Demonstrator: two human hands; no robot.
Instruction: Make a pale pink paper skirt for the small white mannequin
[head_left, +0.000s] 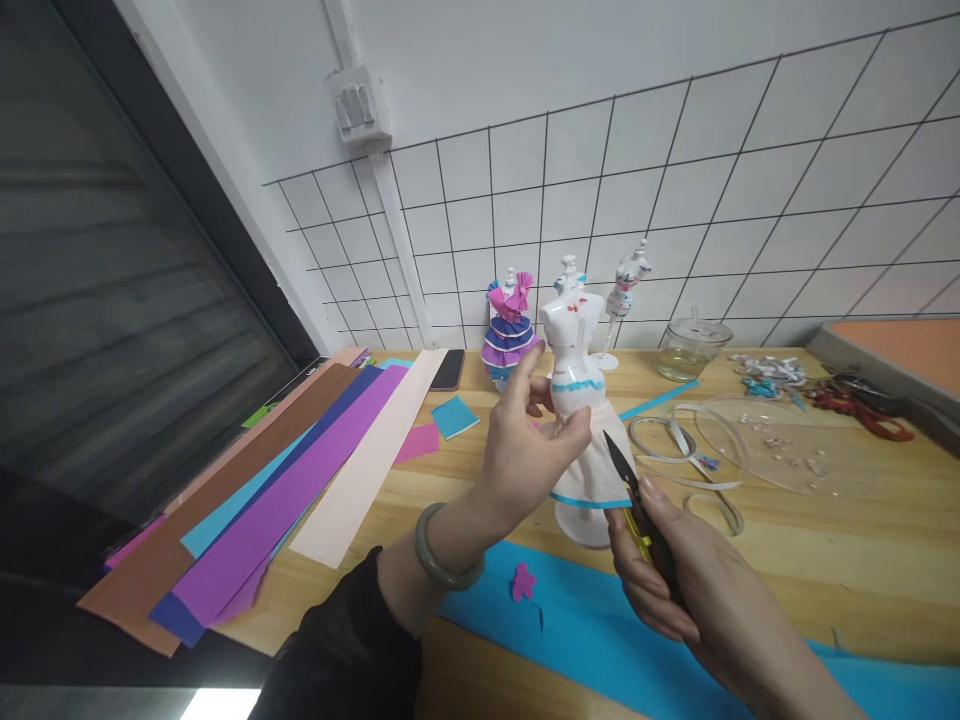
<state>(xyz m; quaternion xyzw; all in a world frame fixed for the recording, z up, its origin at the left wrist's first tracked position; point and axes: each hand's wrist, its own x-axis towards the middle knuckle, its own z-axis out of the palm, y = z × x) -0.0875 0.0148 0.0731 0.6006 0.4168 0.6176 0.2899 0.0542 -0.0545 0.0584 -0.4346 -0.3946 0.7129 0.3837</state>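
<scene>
A small white dress-form mannequin (571, 335) stands upright on a round white base. It wears a pale skirt (589, 470) with a blue hem and has a blue strip round its hips. My left hand (517, 440), with a green bangle at the wrist, holds the mannequin at the waist and top of the skirt, thumb in front. My right hand (675, 560) grips black and yellow snips (634, 490), their dark tip pointing up at the skirt's right side. Below lies a blue sheet (570, 620) with a magenta flower-shaped piece (523, 582) on it.
Coloured paper strips (330, 460) lie on the left, near a phone (448, 369). A dressed mannequin (508, 330) and a smaller one (626, 285) stand behind. Rightward are a glass bowl (682, 355), ribbon loops (660, 440), a clear disc (795, 450) and red-handled scissors (885, 425).
</scene>
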